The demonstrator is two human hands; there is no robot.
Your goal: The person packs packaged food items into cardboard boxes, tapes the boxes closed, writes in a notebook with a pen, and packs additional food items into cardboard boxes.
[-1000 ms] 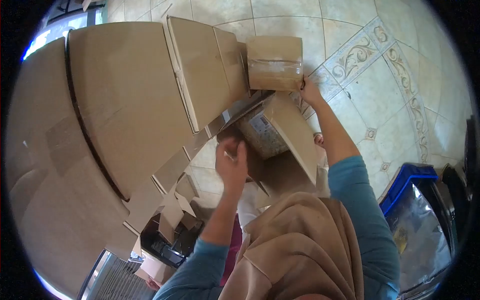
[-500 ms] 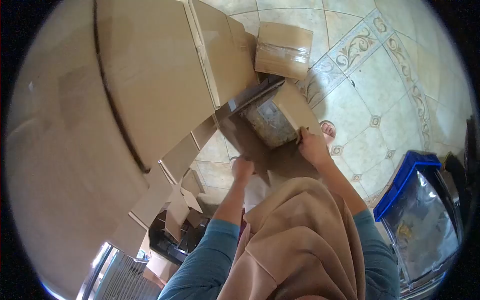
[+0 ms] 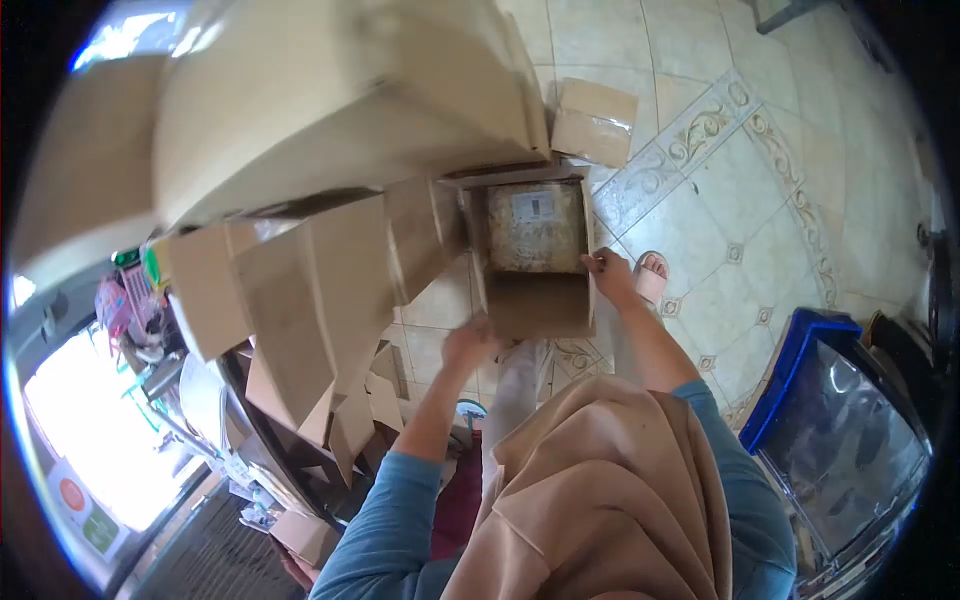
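An open cardboard box (image 3: pixel 540 308) stands tilted in front of me, its opening facing up. Inside, against its far side, lies a brownish packet (image 3: pixel 540 240) under clear wrap with a white printed label. My right hand (image 3: pixel 608 275) is closed over the right wall of the box, thumb and fingers pinching its edge. At the near left corner of the box is my left hand (image 3: pixel 470 345), its fingers curled at the cardboard and partly blurred.
Large stacked cartons (image 3: pixel 330 130) and loose box flaps (image 3: pixel 310 290) crowd the left. A small taped box (image 3: pixel 595 122) sits on the tiled floor (image 3: pixel 760 200) beyond. A clear bin with a blue rim (image 3: pixel 800 375) stands at right. A bright window (image 3: pixel 100 400) shows at far left.
The box has turned more upright and square to me, showing the packet and label more fully. My left hand has moved slightly left; my right hand still grips the right wall. The view has shifted.
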